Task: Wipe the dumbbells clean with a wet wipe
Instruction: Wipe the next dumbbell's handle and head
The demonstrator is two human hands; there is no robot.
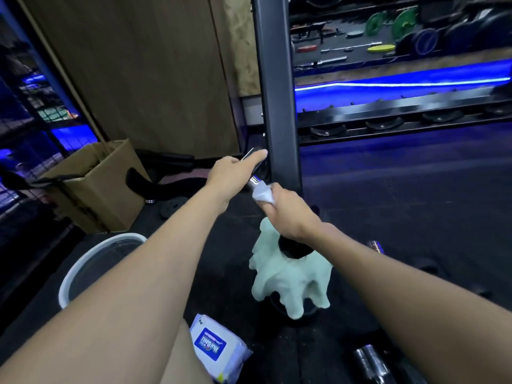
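I hold a dumbbell (294, 249) up in front of me, its chrome handle (254, 180) showing between my hands and its black near end below my right wrist. My left hand (234, 173) grips the far end, forefinger stretched out. My right hand (288, 210) is curled round the handle with a white wet wipe (263, 194) wrapped under its fingers. A pale green cloth (288, 275) hangs beneath the dumbbell's near end. On the floor by my knee lies the wet wipe pack (214, 346).
A white basin (91, 266) sits low on the left, behind it an open cardboard box (97, 184). A black rack post (277, 92) rises just beyond my hands. More chrome dumbbell handles (371, 361) lie on the dark floor at lower right.
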